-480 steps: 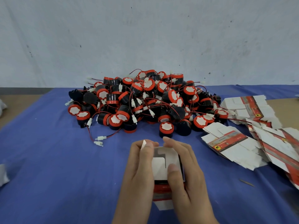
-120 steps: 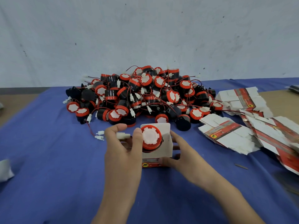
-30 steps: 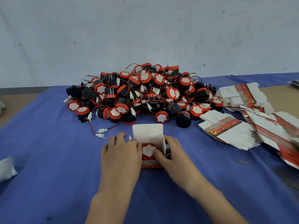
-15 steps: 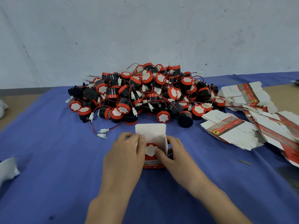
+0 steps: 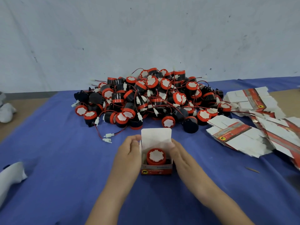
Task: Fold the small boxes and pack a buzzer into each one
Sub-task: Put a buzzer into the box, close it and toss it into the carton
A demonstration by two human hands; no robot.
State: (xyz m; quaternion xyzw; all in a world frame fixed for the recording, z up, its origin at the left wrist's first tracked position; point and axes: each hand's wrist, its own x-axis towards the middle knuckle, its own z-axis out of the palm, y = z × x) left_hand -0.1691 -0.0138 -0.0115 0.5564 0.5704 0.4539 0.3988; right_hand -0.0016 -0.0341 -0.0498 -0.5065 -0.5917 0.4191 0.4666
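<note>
So we've got the small white cardboard box [image 5: 156, 171] with the red printed band on its near wall standing on the blue-cloth-covered table [image 5: 56, 159], right in front of us. The round black buzzer with the red cap and white sticker [image 5: 156, 155] sits down inside it, cap up.

Our left hand [image 5: 128, 153] grips the left wall, fingers curled at the far-left corner. Our right hand [image 5: 180, 154] wraps the right wall the same way, fingertips at the far-right corner. Holding from both sides makes sense to us: thin card walls bow out, and a squeeze keeps the opening square for closing.

The tall white lid flap [image 5: 156, 135] stands upright at the far side, not yet tucked. We reckon the next bit is folding the sides in and bringing that lid down over the cap. The risk is the wire poking up and blocking the tuck, and we can't see where the wire sits.

Just beyond the box is the big heap of red-and-black buzzers with red wires [image 5: 151, 98], within easy reach. The stack of flat unfolded box blanks [image 5: 240, 137] lies to the right, so there's loads left to do.
</note>
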